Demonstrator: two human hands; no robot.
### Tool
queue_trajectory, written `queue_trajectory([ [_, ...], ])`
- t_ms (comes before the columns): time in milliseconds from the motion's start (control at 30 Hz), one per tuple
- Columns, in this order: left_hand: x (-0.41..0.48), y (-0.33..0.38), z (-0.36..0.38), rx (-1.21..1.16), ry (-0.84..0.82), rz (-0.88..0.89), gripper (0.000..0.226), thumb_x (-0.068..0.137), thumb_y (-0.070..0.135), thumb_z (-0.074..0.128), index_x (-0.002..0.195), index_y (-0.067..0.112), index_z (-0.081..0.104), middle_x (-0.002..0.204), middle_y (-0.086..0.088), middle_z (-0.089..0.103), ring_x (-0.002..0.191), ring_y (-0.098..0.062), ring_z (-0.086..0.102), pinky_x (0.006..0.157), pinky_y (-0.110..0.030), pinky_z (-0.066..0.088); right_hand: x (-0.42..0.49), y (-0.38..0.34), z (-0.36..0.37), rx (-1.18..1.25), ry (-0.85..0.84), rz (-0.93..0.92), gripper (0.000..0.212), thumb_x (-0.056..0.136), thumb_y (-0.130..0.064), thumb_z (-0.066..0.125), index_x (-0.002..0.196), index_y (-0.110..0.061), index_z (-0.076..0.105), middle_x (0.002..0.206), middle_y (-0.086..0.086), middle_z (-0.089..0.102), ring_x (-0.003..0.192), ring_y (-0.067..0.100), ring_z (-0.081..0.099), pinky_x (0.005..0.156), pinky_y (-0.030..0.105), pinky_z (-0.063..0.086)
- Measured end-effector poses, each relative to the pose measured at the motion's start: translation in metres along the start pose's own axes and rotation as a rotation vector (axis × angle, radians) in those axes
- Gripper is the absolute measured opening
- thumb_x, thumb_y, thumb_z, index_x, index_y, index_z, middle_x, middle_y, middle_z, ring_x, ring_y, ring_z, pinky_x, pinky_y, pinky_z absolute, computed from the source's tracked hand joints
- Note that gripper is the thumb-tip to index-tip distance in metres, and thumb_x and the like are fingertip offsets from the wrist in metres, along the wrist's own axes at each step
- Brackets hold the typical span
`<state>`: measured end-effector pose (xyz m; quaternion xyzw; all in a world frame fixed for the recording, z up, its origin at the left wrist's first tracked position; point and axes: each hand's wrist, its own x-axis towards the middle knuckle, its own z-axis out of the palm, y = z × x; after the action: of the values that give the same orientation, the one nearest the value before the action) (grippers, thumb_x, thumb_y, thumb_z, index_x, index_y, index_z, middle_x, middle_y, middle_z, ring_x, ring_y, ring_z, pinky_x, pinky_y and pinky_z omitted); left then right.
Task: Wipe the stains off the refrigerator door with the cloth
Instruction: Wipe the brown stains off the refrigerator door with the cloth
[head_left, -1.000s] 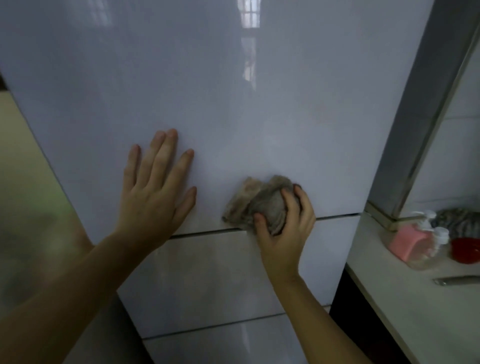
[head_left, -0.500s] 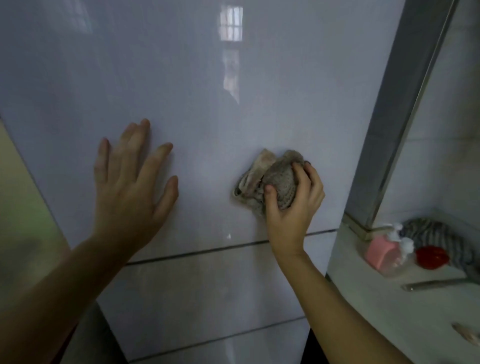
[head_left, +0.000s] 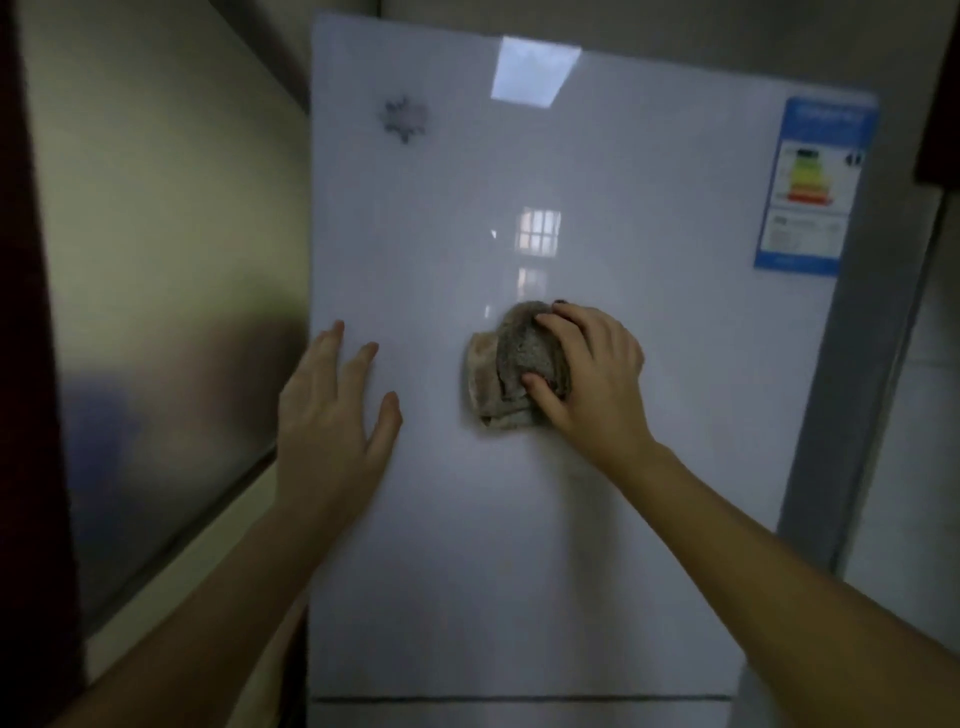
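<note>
The glossy white refrigerator door (head_left: 649, 467) fills the middle of the view. My right hand (head_left: 592, 379) grips a crumpled grey-brown cloth (head_left: 511, 364) and presses it against the door near its middle. My left hand (head_left: 332, 415) lies flat on the door to the left of the cloth, fingers straight and spread. A grey snowflake-shaped mark (head_left: 404, 118) sits near the door's upper left corner, well above both hands.
A blue energy label (head_left: 810, 182) is stuck at the door's upper right. A dull reflective panel (head_left: 166, 291) stands to the left of the refrigerator. A seam (head_left: 519, 699) low down separates the upper door from the one below. A tiled wall (head_left: 914, 415) is at right.
The view has lifted from the lower seam to the upper door. My right hand has carried the cloth upward along the door, and my left hand has moved up with it.
</note>
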<state>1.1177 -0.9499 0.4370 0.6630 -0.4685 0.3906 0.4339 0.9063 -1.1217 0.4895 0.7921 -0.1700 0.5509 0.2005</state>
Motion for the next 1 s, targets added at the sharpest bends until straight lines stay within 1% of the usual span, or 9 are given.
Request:
queue_trajectory([
  [133,-0.006,-0.003,0.007,0.065,-0.034,0.087,0.055,0.096,0.04,0.043,0.144,0.013,0.047,0.159,-0.014,0.035,0.144,-0.034,0.038,0.115,-0.047,0.033,0.079,-0.016,-0.003,-0.026,0.087,-0.073,0.051,0.089,-0.039,0.064,0.135,-0.017,0.058,0.142,0.007,0.054,0.132,0.03,0.048,0.107,0.049,0.037],
  [267,0.01,-0.006,0.019,0.075,0.008,0.109,0.054,0.096,0.039,0.046,0.143,0.013,0.049,0.159,-0.015,0.036,0.146,-0.033,0.035,0.117,-0.045,0.029,0.167,-0.033,-0.002,-0.038,0.211,-0.12,0.043,0.088,-0.036,0.067,0.126,-0.019,0.063,0.137,0.007,0.057,0.128,0.031,0.049,0.103,0.046,0.038],
  [467,0.007,-0.015,0.04,0.151,0.084,0.177,0.056,0.094,0.038,0.052,0.144,0.013,0.051,0.16,-0.015,0.035,0.149,-0.031,0.034,0.118,-0.048,0.033,0.226,-0.069,0.018,-0.02,0.308,-0.063,0.046,0.09,-0.042,0.061,0.131,-0.022,0.062,0.138,0.005,0.058,0.128,0.031,0.05,0.108,0.048,0.035],
  [533,0.006,-0.017,0.045,0.166,0.1,0.176,0.058,0.094,0.038,0.054,0.147,0.014,0.049,0.161,-0.014,0.033,0.151,-0.03,0.031,0.118,-0.049,0.032,0.219,-0.081,0.028,-0.046,0.228,-0.183,0.053,0.088,-0.048,0.059,0.134,-0.021,0.061,0.141,0.009,0.055,0.129,0.034,0.048,0.11,0.049,0.033],
  [633,0.007,-0.018,0.052,0.177,0.109,0.167,0.061,0.095,0.041,0.052,0.149,0.014,0.045,0.162,-0.015,0.031,0.151,-0.03,0.029,0.119,-0.048,0.031,0.202,-0.087,0.041,-0.147,0.065,-0.56,0.057,0.085,-0.054,0.059,0.132,-0.02,0.062,0.14,0.012,0.057,0.127,0.036,0.051,0.108,0.051,0.035],
  [700,0.006,-0.02,0.054,0.173,0.111,0.171,0.061,0.096,0.043,0.049,0.15,0.015,0.044,0.162,-0.014,0.03,0.151,-0.03,0.029,0.12,-0.047,0.029,0.207,-0.079,0.039,-0.184,0.048,-0.692,0.055,0.086,-0.053,0.059,0.13,-0.021,0.064,0.137,0.011,0.06,0.124,0.035,0.054,0.107,0.048,0.036],
  [767,0.007,-0.023,0.055,0.175,0.128,0.186,0.059,0.098,0.044,0.047,0.15,0.015,0.044,0.162,-0.014,0.031,0.151,-0.03,0.03,0.121,-0.046,0.028,0.227,-0.07,0.032,-0.156,0.104,-0.61,0.054,0.086,-0.052,0.06,0.13,-0.022,0.064,0.137,0.01,0.06,0.124,0.036,0.054,0.106,0.048,0.037],
  [900,0.008,-0.025,0.055,0.165,0.156,0.217,0.059,0.096,0.043,0.051,0.149,0.016,0.045,0.161,-0.013,0.033,0.151,-0.028,0.031,0.121,-0.046,0.029,0.273,-0.07,0.016,-0.047,0.316,-0.13,0.053,0.085,-0.05,0.061,0.132,-0.027,0.062,0.134,0.003,0.058,0.124,0.029,0.051,0.106,0.043,0.035],
  [1000,0.008,-0.027,0.056,0.169,0.169,0.22,0.061,0.096,0.043,0.051,0.15,0.017,0.043,0.162,-0.013,0.033,0.151,-0.028,0.029,0.123,-0.043,0.025,0.259,-0.096,0.034,-0.05,0.316,-0.122,0.055,0.084,-0.049,0.062,0.133,-0.024,0.062,0.136,0.008,0.058,0.123,0.033,0.052,0.105,0.046,0.035],
])
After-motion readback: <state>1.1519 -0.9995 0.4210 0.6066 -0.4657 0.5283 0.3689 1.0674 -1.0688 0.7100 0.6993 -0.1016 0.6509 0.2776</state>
